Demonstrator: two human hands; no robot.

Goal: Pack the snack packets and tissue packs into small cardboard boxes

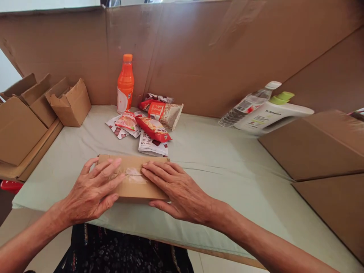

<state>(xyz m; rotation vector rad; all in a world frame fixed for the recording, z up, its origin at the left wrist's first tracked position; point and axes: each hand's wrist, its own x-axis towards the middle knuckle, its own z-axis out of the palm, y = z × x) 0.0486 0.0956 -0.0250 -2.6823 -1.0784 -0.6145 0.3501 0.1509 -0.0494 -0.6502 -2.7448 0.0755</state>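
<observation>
A small closed cardboard box [133,188] lies at the table's front edge, with clear tape across its top seam. My left hand [95,187] spreads its fingers over the box's left end, fingertips above the lid; whether they touch it I cannot tell. Flat on the right end lies my right hand [174,185], its fingers stretched over the lid and its thumb by the front edge. Just behind the box is a pile of snack packets: a white packet with dark print [152,146], a red packet [153,129] and a beige-and-red packet [167,113].
An orange bottle [125,85] stands behind the packets. Open cardboard boxes [69,102] are at the left. A clear plastic bottle [248,104] and a white jug with a green cap [267,113] stand back right, near large boxes [315,148]. A cardboard wall [199,57] bounds the back.
</observation>
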